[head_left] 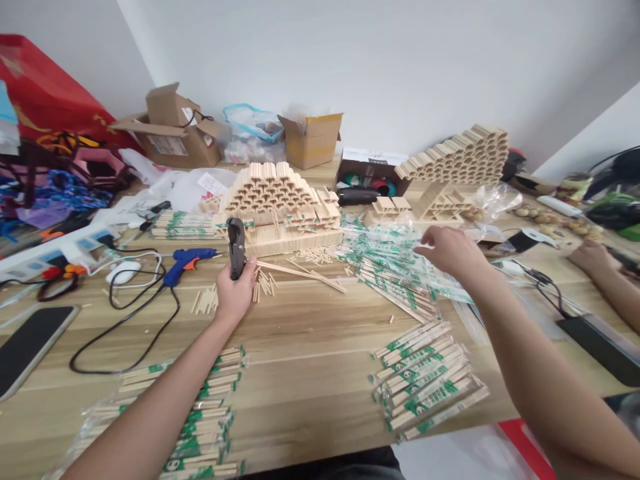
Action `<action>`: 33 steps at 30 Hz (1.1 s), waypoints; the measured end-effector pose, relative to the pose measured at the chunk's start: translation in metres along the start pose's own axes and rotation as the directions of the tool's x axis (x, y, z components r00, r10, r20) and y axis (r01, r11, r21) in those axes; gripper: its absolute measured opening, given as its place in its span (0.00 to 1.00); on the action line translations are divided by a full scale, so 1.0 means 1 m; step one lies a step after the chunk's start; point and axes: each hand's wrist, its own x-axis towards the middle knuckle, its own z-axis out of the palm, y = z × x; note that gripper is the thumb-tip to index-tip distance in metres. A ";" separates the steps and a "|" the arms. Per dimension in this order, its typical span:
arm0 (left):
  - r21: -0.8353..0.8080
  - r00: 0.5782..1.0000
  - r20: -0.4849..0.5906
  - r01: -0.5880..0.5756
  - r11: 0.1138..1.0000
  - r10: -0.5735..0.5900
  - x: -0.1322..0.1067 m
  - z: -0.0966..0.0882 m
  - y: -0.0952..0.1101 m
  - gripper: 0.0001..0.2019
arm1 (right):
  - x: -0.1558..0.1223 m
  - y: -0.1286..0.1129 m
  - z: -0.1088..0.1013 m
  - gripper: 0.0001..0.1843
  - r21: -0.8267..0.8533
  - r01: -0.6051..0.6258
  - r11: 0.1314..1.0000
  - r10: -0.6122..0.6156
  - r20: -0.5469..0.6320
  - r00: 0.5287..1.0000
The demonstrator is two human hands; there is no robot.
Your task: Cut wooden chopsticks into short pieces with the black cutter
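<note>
A dark handheld cutter (237, 248) is gripped upright in the left hand (235, 291), just in front of a stepped pyramid of glued chopsticks (277, 203) and raised above the wooden table (305, 353). The fingers (249, 283) of that hand are clamped around its handle, a hold that appears suited to keeping the tool steady. The right hand (450, 250) is held to the right of the pyramid, its fingers (429, 235) apart and curved, with nothing visible in them, just above a spread of green-printed plastic wrappers (385, 250). Short chopstick pieces (263, 287) and a few long loose chopsticks (300, 273) lie just in front of the pyramid, seemingly kept within easy reach of the cutter. Wrapped disposable chopsticks (425, 380) are piled further forward and to the right of the pyramid, with a matching stack (193, 413) forward and to its left. A blue and orange glue gun (193, 261) is laid to the left, its nozzle directed toward the pyramid, perhaps for ready use. A curved chopstick structure (463, 157) is placed further right, cardboard boxes (170, 130) are set behind, and a co-worker's hand (593, 257) is seen well to the right.
</note>
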 end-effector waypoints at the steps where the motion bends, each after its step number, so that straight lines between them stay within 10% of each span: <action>1: -0.003 1.000 0.000 0.000 1.000 0.000 0.000 0.000 0.000 0.17 | -0.005 0.002 0.000 0.14 -0.034 -0.036 0.999 0.038 0.070 0.997; 10: -0.005 1.000 -0.002 0.001 1.000 -0.001 0.000 0.001 0.000 0.17 | -0.027 0.003 0.014 0.10 -0.092 -0.066 0.994 0.085 0.229 0.970; 16: -0.005 1.000 -0.004 -0.002 1.000 0.002 -0.002 0.002 0.005 0.17 | -0.034 -0.011 -0.026 0.17 0.009 -0.225 0.974 0.224 -0.119 0.967; 23: 0.029 1.000 -0.002 -0.009 1.000 0.009 -0.002 0.001 0.004 0.17 | 0.004 -0.022 -0.011 0.17 0.155 0.132 0.979 -0.062 -0.390 0.919; 33: 0.081 0.999 0.011 -0.033 0.996 0.032 0.000 -0.003 -0.002 0.17 | 0.039 -0.020 0.040 0.12 0.193 0.304 0.933 -0.261 -0.217 0.941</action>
